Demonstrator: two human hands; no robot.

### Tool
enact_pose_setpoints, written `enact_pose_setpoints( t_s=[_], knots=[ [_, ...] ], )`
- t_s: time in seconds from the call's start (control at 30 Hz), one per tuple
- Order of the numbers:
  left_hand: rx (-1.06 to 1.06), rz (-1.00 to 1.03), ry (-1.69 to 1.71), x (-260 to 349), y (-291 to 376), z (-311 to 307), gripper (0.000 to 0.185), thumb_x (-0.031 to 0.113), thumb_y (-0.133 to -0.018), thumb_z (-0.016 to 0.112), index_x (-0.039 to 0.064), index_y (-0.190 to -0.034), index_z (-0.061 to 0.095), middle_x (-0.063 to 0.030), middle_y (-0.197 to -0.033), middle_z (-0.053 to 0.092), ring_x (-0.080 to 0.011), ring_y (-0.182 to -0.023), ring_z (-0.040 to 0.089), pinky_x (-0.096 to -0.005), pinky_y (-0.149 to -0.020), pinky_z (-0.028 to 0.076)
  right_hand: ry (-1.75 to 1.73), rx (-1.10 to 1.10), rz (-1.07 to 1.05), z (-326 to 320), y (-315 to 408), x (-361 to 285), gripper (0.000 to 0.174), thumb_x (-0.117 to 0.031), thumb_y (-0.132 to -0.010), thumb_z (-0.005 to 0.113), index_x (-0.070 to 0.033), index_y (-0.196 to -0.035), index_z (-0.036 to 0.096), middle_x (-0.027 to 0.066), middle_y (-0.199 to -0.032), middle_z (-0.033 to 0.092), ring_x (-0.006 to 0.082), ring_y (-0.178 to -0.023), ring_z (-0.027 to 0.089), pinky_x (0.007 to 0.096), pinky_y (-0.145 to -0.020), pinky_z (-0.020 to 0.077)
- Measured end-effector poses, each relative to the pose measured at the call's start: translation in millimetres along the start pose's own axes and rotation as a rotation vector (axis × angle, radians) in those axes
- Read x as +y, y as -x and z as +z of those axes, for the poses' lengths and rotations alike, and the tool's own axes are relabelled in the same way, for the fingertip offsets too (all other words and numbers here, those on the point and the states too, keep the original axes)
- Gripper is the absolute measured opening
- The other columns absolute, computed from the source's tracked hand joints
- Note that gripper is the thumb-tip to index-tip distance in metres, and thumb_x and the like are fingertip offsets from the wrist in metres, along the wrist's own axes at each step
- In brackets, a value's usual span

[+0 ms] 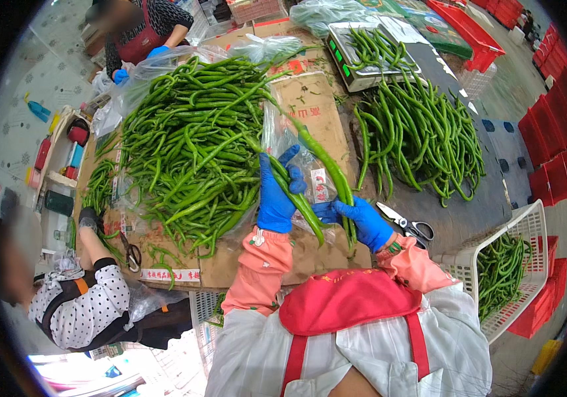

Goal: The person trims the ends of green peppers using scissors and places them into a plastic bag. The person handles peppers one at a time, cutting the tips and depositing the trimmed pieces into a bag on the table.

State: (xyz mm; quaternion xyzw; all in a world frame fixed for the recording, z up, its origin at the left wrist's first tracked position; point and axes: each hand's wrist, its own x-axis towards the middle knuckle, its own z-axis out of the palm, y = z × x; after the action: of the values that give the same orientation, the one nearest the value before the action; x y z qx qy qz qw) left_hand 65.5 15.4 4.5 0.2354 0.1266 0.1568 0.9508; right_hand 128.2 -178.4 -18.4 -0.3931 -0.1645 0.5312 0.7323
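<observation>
Both my hands wear blue gloves above the cardboard-covered table. My left hand (pixel 282 191) grips a few long green chili peppers (pixel 308 212), which slant down to the right out of the fist. In my right hand (pixel 362 221) are more long green chili peppers (pixel 330 166), held near their lower ends, their upper parts reaching up and left. A large heap of green peppers (pixel 194 144) lies just left of my left hand. Beyond my right hand is a second, neater pile of peppers (pixel 419 134). Black-handled scissors (pixel 407 224) rest close beside my right hand.
A digital scale (pixel 373 54) carrying peppers stands at the back right. A white plastic crate (pixel 511 278) holding peppers is at my right, near stacked red crates (pixel 556 134). One co-worker (pixel 80 302) sits at left by other scissors (pixel 131 252); another (pixel 139 30) is behind the heap.
</observation>
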Motion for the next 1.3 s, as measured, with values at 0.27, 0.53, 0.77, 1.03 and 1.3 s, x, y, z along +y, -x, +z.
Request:
enact_pose_setpoints(
  t_s=[0.27,0.53,0.77,1.03,1.3],
  knots=[
    [0.214,0.161,-0.082,-4,-10,-12,0.033,0.022,-0.094,0.049,0.011,-0.125,0.053,0.0036,-0.071,0.048,-0.0056,-0.053,0.035,-0.0209,-0.047,0.03,-0.033,0.057,0.022,3,-3,27,0.026,-0.023,-0.085,0.066,-0.002,-0.099,0.059,0.0049,-0.096,0.06,0.0153,-0.089,0.056,0.032,-0.084,0.0451],
    [0.411,0.227,-0.135,-14,-9,10,0.033,0.018,-0.092,0.052,0.014,-0.125,0.054,0.0018,-0.076,0.046,-0.0112,-0.065,0.044,-0.0258,-0.061,0.042,-0.005,0.078,0.007,16,-4,15,0.019,-0.009,-0.083,0.063,0.001,-0.099,0.059,0.0124,-0.097,0.065,0.0185,-0.081,0.061,0.0313,-0.075,0.0499],
    [0.023,0.16,-0.192,-22,5,9,0.036,0.008,-0.09,0.053,0.004,-0.125,0.05,-0.006,-0.112,0.057,-0.0162,-0.095,0.055,-0.0307,-0.082,0.047,-0.176,0.104,0.016,8,-4,11,0.023,-0.01,-0.087,0.058,-0.002,-0.106,0.049,0.0225,-0.101,0.063,0.0201,-0.062,0.059,0.0279,-0.052,0.0475],
    [0.048,0.244,-0.226,-34,7,2,0.031,0.007,-0.092,0.052,0.003,-0.123,0.052,-0.0067,-0.115,0.058,-0.0154,-0.095,0.058,-0.0281,-0.081,0.048,-0.186,0.095,0.106,10,-1,7,0.034,-0.016,-0.09,0.058,-0.003,-0.119,0.047,0.015,-0.092,0.063,0.0108,-0.051,0.048,0.0223,-0.045,0.0374],
    [-0.007,0.273,-0.344,-12,6,14,0.035,0.019,-0.093,0.054,0.002,-0.123,0.051,-0.0075,-0.101,0.064,-0.0117,-0.082,0.058,-0.0241,-0.071,0.045,0.005,0.057,0.099,4,4,11,0.03,-0.017,-0.085,0.065,-0.001,-0.108,0.055,0.009,-0.085,0.063,0.0121,-0.057,0.055,0.0244,-0.05,0.0434]
  ],
)
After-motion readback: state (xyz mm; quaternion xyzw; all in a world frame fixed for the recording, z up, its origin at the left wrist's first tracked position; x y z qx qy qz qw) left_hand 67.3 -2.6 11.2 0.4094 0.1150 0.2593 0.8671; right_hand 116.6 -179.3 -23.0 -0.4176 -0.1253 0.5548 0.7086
